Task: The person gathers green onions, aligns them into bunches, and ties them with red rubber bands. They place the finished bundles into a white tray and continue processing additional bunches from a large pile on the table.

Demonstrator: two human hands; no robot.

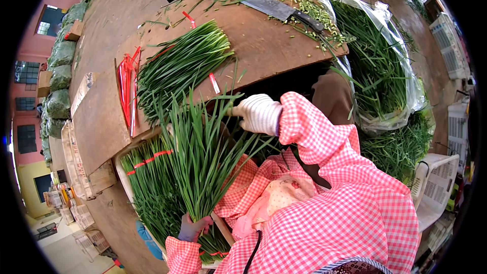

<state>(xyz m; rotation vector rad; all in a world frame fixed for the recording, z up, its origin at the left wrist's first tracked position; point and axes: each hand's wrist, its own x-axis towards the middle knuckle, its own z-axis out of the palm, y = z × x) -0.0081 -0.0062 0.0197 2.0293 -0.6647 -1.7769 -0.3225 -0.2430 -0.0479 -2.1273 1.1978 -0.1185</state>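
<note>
Down low, left hand (pixel 194 227) clamped round the stem end of a chive bunch (pixel 203 157), fingers wrapped tight, leaves fanning up and out. Partly hidden by those stems, so only knuckles and a bit of pink check cuff showing. Higher up, right hand (pixel 258 113) in a white knit glove, curled at the leaf tips, seemingly pinching a few blades; can't tell just how many, palm turned away. Held bunch sitting over the lap, between board and body.

Hard to read under the bunch: a pale tray (pixel 122 172) at the left, mostly buried, only its rim peeking out. Packed with tied chive bundles (pixel 147 182), red bands across them. Lower end of the tray lost behind sleeve and cuff.

On the brown board (pixel 264 40), a loose chive pile (pixel 182 63) lying flat, red ties (pixel 128 89) in a stack just beside it, one more red tie (pixel 214 82) near the pile's edge. Cleaver (pixel 281 10) at the far side, among cut scraps.

Off right, a clear plastic bag (pixel 401 56) gaping open, full of long chives (pixel 370 56). More greens (pixel 401 144) heaped below it, bottom edge blocked by the shoulder. White crate (pixel 436 177) beside, contents not visible.
</note>
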